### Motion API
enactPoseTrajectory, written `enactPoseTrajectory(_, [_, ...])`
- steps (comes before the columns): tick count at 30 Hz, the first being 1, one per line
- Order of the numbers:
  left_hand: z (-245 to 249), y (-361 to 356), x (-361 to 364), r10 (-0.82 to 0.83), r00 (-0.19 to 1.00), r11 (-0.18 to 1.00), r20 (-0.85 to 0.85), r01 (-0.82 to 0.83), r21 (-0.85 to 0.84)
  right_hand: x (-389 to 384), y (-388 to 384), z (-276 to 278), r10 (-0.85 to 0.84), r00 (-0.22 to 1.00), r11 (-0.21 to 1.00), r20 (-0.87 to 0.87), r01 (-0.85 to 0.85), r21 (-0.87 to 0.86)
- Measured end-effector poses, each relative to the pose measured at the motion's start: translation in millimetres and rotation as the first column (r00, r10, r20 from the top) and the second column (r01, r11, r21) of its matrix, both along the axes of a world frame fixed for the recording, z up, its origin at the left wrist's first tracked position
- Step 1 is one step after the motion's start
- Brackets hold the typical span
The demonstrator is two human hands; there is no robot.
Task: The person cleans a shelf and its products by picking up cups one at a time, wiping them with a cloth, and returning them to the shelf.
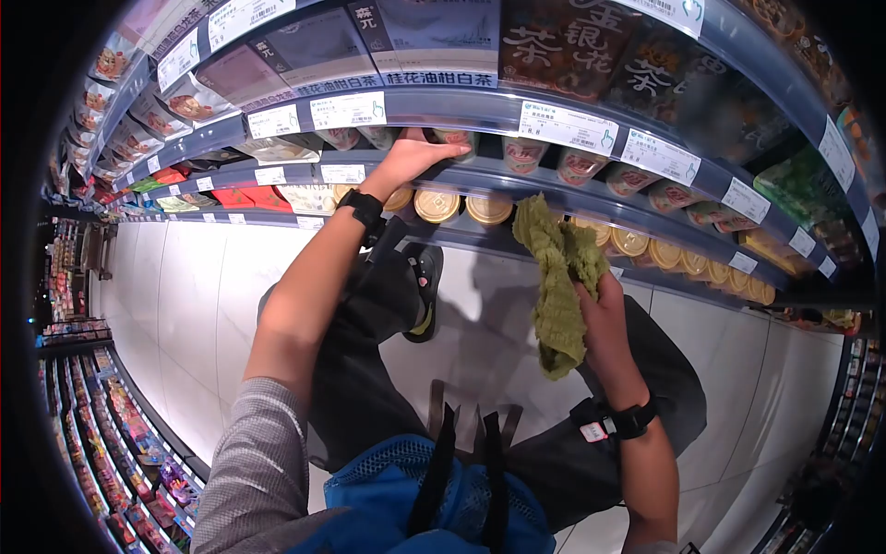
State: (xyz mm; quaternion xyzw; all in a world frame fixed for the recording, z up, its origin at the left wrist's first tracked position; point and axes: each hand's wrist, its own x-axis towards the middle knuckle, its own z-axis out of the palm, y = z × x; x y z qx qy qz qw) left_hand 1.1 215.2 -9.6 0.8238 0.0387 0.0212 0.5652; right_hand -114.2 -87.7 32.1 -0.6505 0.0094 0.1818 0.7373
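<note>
On the middle shelf, my left hand [420, 162] is at a paper-cup-like container [459, 145] with a printed wrap. My thumb lies across its front, while the other fingers are mostly hidden behind it and under the shelf edge. More cups of the same kind [523, 155] stand in a row to the right. Lower down on the right, my right hand [604, 309] grips a crumpled green cloth [556, 295], which hangs in front of the bottom shelf.
Gold-lidded cans [437, 205] line the bottom shelf. Boxed tea [434, 42] fills the shelf above, behind price labels [347, 109] on the shelf edges. Tiled floor [189, 305] lies below, with more stocked shelves [101, 443] at left. A blue bag [443, 494] is at my lap.
</note>
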Motion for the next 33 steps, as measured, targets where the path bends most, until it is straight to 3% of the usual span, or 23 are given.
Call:
enactPoseTrajectory(4, [5,2,-3,-0.186,0.977,0.973,-0.107,0.168,-0.158,-1,1,3,0.025,1.000,0.999,0.013,-0.024,-0.048])
enactPoseTrajectory(11, [-1,4,-2,-0.188,0.976,0.957,-0.110,0.157,-0.244,-2,-1,-3,0.020,0.997,0.995,0.071,-0.012,-0.102])
enactPoseTrajectory(12, [-11,3,-3,-0.160,0.986,0.938,0.047,0.167,-0.305,-1,-3,-1,0.041,0.999,0.992,0.015,-0.039,-0.118])
enactPoseTrajectory(13, [-16,5,-7,-0.152,0.987,0.940,0.046,0.159,-0.301,0,-3,-1,0.050,0.999,0.992,0.015,-0.048,-0.114])
enactPoseTrajectory(15, [-27,7,-20,0.129,0.987,0.951,0.101,-0.094,-0.295,0,-3,0,0.027,1.000,0.997,-0.008,-0.027,-0.071])
enactPoseTrajectory(16, [-35,6,-32,0.311,0.939,0.898,0.148,-0.238,-0.371,0,-1,3,0.031,0.999,0.998,-0.024,-0.032,-0.056])
enactPoseTrajectory(19, [-47,28,-39,0.729,0.659,0.683,0.187,-0.680,-0.266,-2,-1,2,0.030,0.999,0.999,-0.037,-0.031,-0.041])
enactPoseTrajectory(20, [-50,39,-34,0.738,0.588,0.639,0.331,-0.766,-0.064,-3,-1,1,0.031,0.999,0.999,-0.033,-0.033,-0.041])
enactPoseTrajectory(24, [-56,64,-9,0.626,0.612,0.704,0.483,-0.710,-0.015,-6,1,8,0.025,1.000,0.998,-0.007,-0.026,-0.066])
enactPoseTrajectory(25, [-50,60,-7,0.625,0.611,0.706,0.487,-0.708,-0.018,-6,3,12,0.012,1.000,0.998,-0.021,-0.013,-0.055])
enactPoseTrajectory(27, [-39,45,-2,0.683,0.667,0.669,0.298,-0.735,0.113,-5,3,10,0.014,1.000,0.999,-0.002,-0.014,-0.048])
enactPoseTrajectory(29, [-49,48,8,0.747,0.608,0.613,0.271,-0.786,0.076,-4,0,10,0.008,1.000,0.999,0.009,-0.007,-0.051])
enactPoseTrajectory(33, [-51,51,8,0.699,0.634,0.686,0.331,-0.725,-0.061,-2,-1,13,0.036,0.998,0.995,0.054,-0.030,-0.097])
